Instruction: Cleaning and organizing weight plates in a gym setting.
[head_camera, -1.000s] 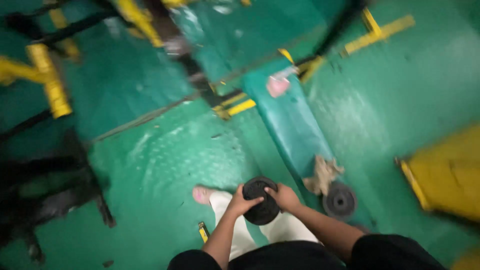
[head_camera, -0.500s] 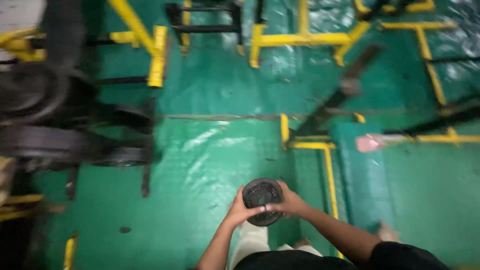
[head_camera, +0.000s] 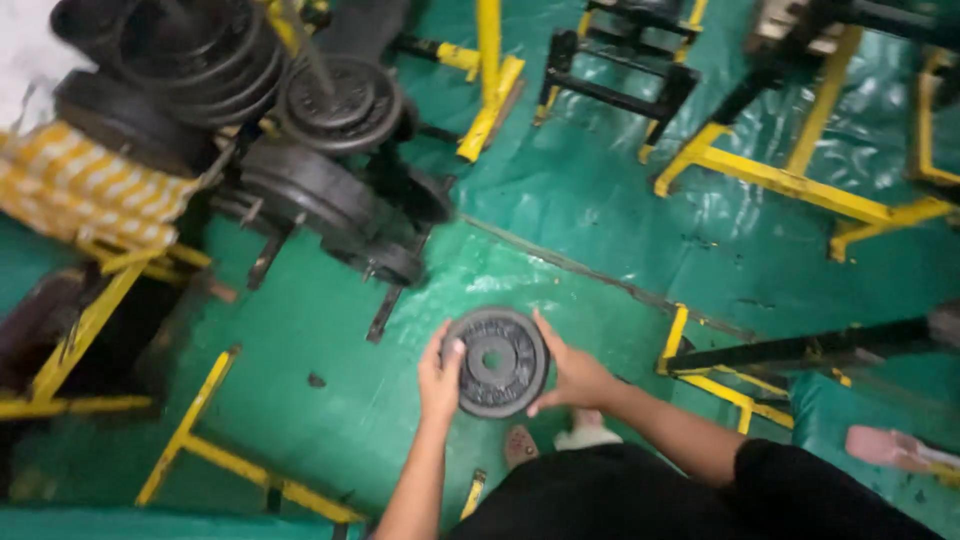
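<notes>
Hands (head_camera: 505, 375) grip weight plate (head_camera: 495, 361); green floor (head_camera: 330, 340) open.

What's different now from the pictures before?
The view swung left: a rack of black weight plates now fills the upper left, and the green bench has gone from sight. The left hand and right hand still grip the same round plate.

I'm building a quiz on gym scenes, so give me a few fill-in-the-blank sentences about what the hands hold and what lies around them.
1. Both hands, left hand and right hand, hold one round black ____ plate by its rim.
2. The floor is coloured ____.
3. The metal frames on the floor are painted ____.
4. More black plates are stacked to the upper ____ of the view.

Missing words: weight; green; yellow; left
</notes>
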